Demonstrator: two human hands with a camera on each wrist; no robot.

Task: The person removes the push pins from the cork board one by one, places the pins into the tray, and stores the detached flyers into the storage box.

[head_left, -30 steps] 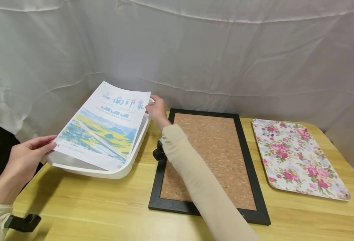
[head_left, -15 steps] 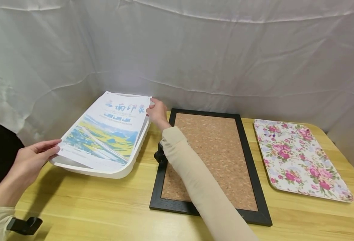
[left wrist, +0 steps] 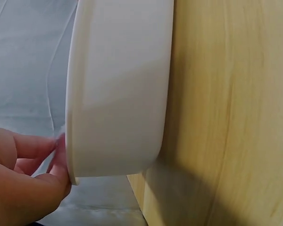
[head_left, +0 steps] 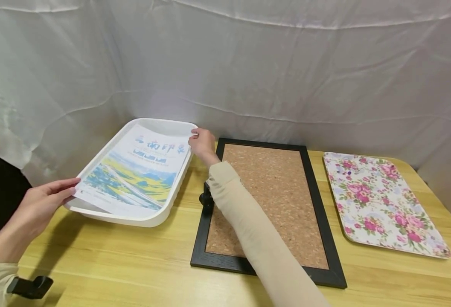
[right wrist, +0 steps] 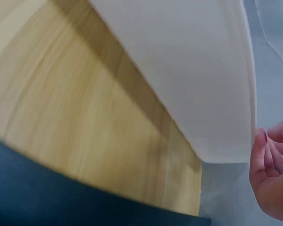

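A printed poster sheet [head_left: 144, 170], showing a landscape and blue lettering, lies sloping inside a white plastic basin [head_left: 150, 222]. My left hand [head_left: 42, 202] pinches the sheet's near left corner above the rim. At the basin's far right corner, my right hand [head_left: 203, 144] has its thumb and fingertips together at the sheet's far right edge, close to the rim. The left wrist view has my left hand [left wrist: 30, 169] beside the basin's outer wall [left wrist: 122, 94]. In the right wrist view, my right hand [right wrist: 276, 169] is at the rim, and the paper is hidden.
Under my right forearm lies a cork board [head_left: 275, 192] with a black frame. A floral tray [head_left: 382, 200] with small dark blue items near its far left corner is at the right. Grey cloth [head_left: 267, 64] hangs behind the wooden table [head_left: 133, 264].
The poster has come down from above the basin to lie within it, uncovering the far rim. My hands have shifted only slightly, the right one a little lower.
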